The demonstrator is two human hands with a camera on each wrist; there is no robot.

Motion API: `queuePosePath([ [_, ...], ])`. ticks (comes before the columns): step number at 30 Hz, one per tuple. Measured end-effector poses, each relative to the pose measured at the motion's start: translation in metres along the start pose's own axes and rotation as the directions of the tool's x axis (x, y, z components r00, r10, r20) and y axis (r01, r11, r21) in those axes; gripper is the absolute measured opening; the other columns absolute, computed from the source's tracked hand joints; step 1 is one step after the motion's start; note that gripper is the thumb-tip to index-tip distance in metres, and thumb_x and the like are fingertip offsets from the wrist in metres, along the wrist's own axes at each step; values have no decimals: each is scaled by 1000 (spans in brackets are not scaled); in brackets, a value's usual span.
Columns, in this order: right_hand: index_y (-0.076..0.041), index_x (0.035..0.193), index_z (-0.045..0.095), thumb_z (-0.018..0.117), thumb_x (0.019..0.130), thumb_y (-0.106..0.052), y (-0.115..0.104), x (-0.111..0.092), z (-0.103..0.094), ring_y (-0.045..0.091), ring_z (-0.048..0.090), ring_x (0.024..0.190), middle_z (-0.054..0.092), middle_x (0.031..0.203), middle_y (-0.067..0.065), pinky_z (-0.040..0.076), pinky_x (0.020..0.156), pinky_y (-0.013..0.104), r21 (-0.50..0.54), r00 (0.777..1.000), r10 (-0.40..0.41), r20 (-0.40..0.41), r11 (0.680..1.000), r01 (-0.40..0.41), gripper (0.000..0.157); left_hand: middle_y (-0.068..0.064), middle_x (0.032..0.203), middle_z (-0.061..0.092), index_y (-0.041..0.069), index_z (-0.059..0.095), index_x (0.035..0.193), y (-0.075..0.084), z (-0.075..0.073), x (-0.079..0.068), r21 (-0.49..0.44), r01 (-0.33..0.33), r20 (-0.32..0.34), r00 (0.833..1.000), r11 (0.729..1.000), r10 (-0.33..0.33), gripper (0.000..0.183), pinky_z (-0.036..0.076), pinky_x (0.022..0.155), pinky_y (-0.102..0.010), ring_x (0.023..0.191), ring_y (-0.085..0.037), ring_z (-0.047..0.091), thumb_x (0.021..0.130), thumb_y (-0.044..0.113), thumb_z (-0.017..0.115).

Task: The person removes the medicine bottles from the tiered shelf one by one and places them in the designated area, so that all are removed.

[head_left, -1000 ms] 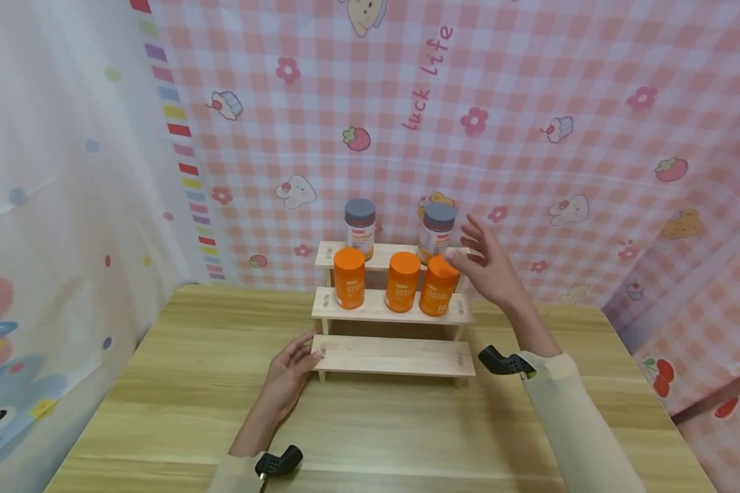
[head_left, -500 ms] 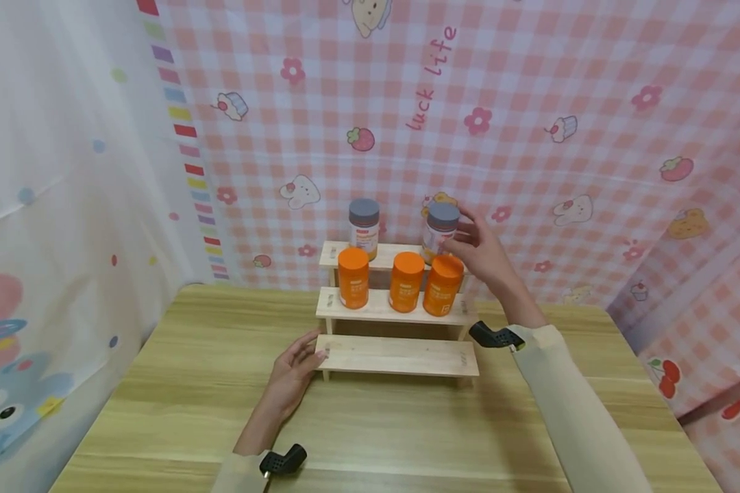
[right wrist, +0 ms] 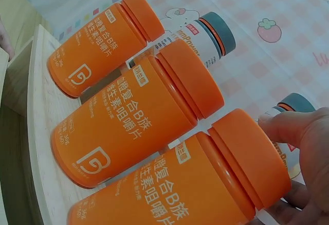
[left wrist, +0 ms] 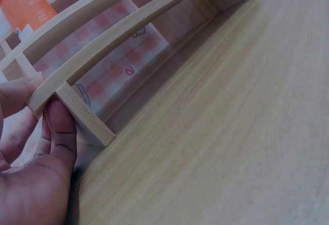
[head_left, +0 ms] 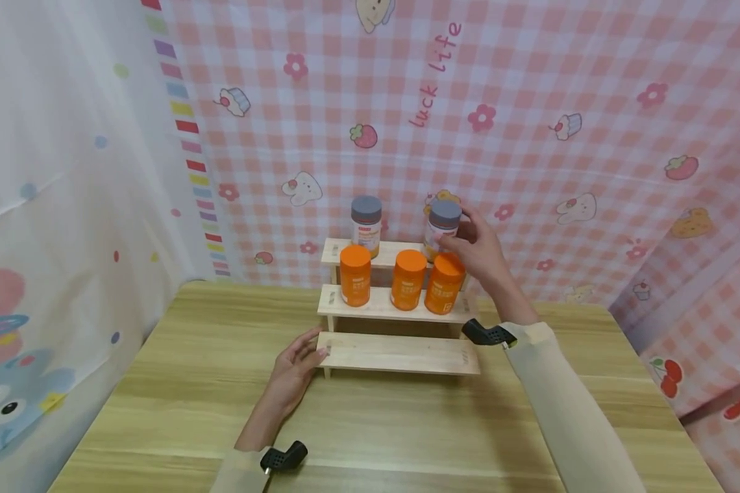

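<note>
My right hand (head_left: 481, 250) holds a grey-capped supplement bottle (head_left: 444, 213) at the right of the top tier, thumb in front and fingers behind. Another grey-capped bottle (head_left: 366, 222) stands at the left of that tier. Three orange supplement bottles (head_left: 355, 277) stand upright on the middle tier, two of them close together on the right. The right wrist view shows the nearest orange bottle (right wrist: 205, 168) partly in front of my fingers. My left hand (head_left: 291, 373) pinches the left end of the wooden step rack's (head_left: 401, 352) lowest board; its fingers (left wrist: 62, 125) curl underneath.
The rack stands on a wood-grain table (head_left: 376, 424), near its back edge. Behind hangs a pink checked curtain (head_left: 271, 137), and a white patterned one (head_left: 55, 171) covers the left side. The lowest board has no bottles on it.
My right hand has moved left from beside the grey-capped bottle and closed its fingers around it. My left hand keeps its hold on the rack. The head view has shifted slightly.
</note>
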State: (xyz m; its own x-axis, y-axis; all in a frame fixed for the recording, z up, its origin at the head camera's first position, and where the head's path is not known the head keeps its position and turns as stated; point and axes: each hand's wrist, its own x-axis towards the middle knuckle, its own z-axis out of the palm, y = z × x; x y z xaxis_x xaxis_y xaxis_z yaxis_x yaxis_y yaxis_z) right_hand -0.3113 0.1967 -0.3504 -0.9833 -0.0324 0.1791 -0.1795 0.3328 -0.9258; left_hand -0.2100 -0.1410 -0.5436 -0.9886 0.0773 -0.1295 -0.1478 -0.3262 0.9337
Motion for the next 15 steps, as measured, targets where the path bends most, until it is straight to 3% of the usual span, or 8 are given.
queuePosePath([
  [5, -32, 161, 32, 71, 98, -22, 3, 0, 0, 30, 57, 122, 57, 145, 14, 52, 108, 47, -21, 1000, -11, -26, 1000, 10, 75, 1, 105, 53, -1, 44, 151, 0, 0, -1, 13, -8, 7, 1000, 1000, 8, 59, 55, 85, -18, 96, -8, 58, 96, -2, 65],
  [15, -32, 154, 43, 78, 92, -34, -2, -6, -5, 24, 60, 113, 63, 135, 13, 54, 97, 35, -31, 991, -48, -125, 999, 44, 71, 0, 107, 57, 4, 47, 151, 1, 0, 0, 17, -3, 4, 1000, 1000, 3, 57, 55, 85, -19, 98, -9, 60, 97, -2, 65],
])
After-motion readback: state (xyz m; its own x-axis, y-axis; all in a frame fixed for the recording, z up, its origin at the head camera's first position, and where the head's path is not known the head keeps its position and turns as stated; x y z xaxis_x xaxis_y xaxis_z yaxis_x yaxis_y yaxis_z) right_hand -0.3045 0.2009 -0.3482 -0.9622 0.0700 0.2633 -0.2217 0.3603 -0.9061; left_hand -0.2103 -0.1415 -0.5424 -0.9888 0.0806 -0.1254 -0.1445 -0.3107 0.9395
